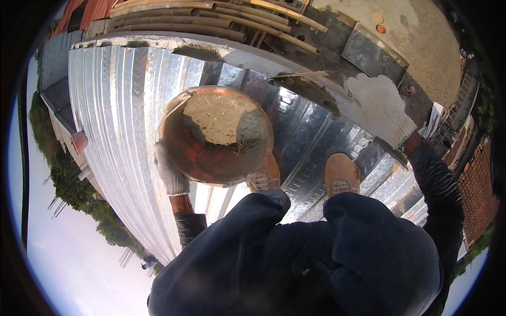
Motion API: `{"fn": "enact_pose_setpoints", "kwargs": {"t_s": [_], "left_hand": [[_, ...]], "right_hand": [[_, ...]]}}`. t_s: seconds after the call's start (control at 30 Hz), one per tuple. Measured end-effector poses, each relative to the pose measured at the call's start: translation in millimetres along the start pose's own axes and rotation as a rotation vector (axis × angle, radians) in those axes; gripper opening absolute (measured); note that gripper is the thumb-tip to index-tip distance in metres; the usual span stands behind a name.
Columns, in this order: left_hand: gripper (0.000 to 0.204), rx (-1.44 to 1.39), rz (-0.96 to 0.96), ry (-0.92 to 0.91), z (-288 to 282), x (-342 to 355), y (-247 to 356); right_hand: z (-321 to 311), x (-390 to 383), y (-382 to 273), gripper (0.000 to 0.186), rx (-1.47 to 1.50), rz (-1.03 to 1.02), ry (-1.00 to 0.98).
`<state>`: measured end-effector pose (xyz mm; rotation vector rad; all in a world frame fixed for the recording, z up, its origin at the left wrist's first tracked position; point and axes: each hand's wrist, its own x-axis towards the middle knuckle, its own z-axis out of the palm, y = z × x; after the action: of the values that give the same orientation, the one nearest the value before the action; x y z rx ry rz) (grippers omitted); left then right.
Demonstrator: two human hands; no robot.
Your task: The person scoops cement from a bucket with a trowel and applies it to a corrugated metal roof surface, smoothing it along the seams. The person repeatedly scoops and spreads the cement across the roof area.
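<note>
In my gloved left hand (167, 168) I hold a worn orange bucket (195, 163) by its left side; grey wet mortar (211, 116) is inside it. The bucket is over ribbed metal sheeting (113, 121), partly hiding my left boot (263, 179). My right boot (340, 174) stands on the sheeting. My right hand (379, 108), in a white knit glove, rests at the concrete ledge (342, 118) along the sheeting's far edge, fingers apart and slightly bent. A thin strip (300, 75) lies on the ledge to the left of that hand.
Bamboo poles (200, 23) lie beyond the ledge. Below at the upper right are a grey panel (369, 47), small orange containers (380, 29) and a ladder (456, 100). A brick wall (474, 189) is at far right. At lower left a distant person (149, 262) shows beside protruding rebar.
</note>
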<state>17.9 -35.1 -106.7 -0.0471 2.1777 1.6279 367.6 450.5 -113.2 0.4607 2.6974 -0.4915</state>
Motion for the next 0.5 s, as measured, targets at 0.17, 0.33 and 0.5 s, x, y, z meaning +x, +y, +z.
{"fn": "enact_pose_setpoints", "kwargs": {"t_s": [0.17,0.33,0.5], "left_hand": [[0.06,-0.016,-0.065,-0.026,22.7,3.7,-2.4],[0.063,0.062,0.009,-0.033,-1.6,7.9,-6.4],[0.064,-0.047,-0.044,-0.044,20.6,4.4,0.6]], "right_hand": [[41.2,-64.6,-40.4,0.046,0.069,0.082,0.021],[80.4,-96.2,-61.7,0.06,0.217,0.105,0.017],[38.8,-116.9,-49.5,0.034,0.175,0.094,0.192]]}}
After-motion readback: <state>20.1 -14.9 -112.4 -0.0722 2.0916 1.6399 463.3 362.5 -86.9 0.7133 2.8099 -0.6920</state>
